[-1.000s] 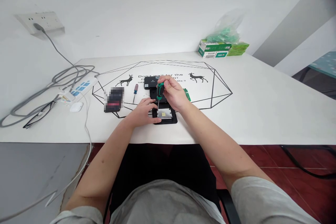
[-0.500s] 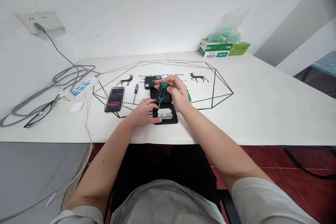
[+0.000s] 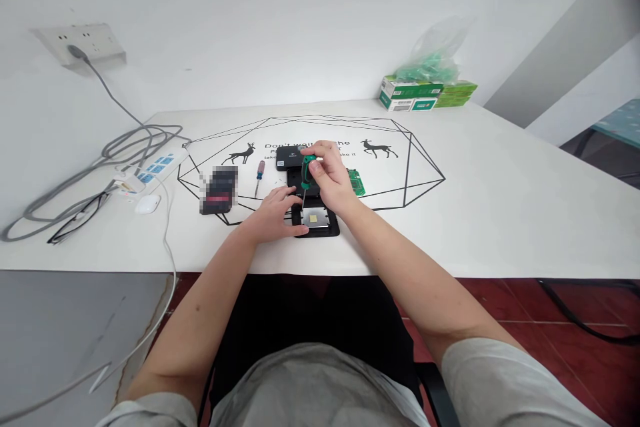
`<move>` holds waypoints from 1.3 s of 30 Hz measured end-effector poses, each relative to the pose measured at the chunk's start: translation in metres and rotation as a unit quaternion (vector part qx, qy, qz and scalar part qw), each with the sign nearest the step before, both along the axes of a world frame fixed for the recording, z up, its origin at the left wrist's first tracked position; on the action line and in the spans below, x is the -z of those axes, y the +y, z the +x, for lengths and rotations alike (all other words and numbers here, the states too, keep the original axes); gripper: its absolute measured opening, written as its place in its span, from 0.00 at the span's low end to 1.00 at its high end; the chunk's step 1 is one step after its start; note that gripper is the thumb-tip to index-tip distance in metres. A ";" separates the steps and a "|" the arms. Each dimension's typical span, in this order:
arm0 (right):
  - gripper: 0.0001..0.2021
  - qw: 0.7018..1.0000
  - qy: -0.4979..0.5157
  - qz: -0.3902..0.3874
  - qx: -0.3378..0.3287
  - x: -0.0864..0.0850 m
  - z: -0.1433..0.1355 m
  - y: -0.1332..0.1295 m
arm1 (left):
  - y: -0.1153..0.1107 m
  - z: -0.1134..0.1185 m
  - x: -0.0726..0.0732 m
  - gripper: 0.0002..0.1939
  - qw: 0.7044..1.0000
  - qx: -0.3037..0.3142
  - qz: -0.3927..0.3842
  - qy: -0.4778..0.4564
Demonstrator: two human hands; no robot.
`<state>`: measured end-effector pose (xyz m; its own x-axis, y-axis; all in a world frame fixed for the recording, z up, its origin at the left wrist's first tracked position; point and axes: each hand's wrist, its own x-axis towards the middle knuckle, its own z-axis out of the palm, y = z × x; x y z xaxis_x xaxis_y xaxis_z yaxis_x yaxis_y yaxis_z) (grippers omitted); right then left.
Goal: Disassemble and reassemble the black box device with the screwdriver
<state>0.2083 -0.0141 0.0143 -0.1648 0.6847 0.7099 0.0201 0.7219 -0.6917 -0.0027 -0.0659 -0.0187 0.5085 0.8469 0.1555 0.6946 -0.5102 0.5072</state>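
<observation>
My right hand (image 3: 333, 180) is closed round the green handle of a screwdriver (image 3: 309, 170). The screwdriver is tilted slightly, its thin shaft pointing down at the left part of a black casing (image 3: 330, 230) that holds a silver plate with a pale square. My left hand (image 3: 275, 215) rests at the casing's left side, thumb at the lower edge and fingers at the upper left, gripping it against the table. Directly behind lie a black plastic part (image 3: 295, 180) and a black cover with a label (image 3: 287, 158). A green circuit board (image 3: 357, 183) shows beyond my right hand.
A second screwdriver (image 3: 259, 177) and a blurred-out dark object (image 3: 219, 190) lie left of my hands. Farther left are a power strip (image 3: 163, 167), a white mouse-like object (image 3: 147, 204), glasses (image 3: 77, 219) and coiled cable. Green boxes (image 3: 413, 88) stand at the back right.
My right hand has turned round the screwdriver handle and its fingers have curled closer in. More of the green circuit board shows. My left hand and the casing stay put.
</observation>
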 end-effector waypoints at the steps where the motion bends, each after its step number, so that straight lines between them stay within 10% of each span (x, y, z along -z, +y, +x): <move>1: 0.23 0.999 -0.012 0.018 0.026 0.000 0.001 0.002 | -0.001 0.001 -0.001 0.37 1.000 -0.011 -0.011 0.007; 6: 0.19 0.998 0.027 0.042 0.026 0.003 0.003 0.006 | -0.006 0.006 -0.012 0.51 0.993 -0.050 -0.084 0.062; 22: 0.16 0.978 0.134 -0.096 -0.131 0.009 -0.008 -0.003 | -0.008 0.006 -0.017 0.50 0.991 -0.055 -0.097 0.077; 31: 0.15 0.994 0.024 0.076 0.077 0.004 0.004 0.003 | -0.005 0.003 -0.012 0.52 0.991 -0.052 -0.098 0.073; 39: 0.13 0.993 0.110 -0.032 0.006 0.009 -0.003 0.004 | -0.006 0.003 -0.012 0.51 0.991 -0.054 -0.094 0.079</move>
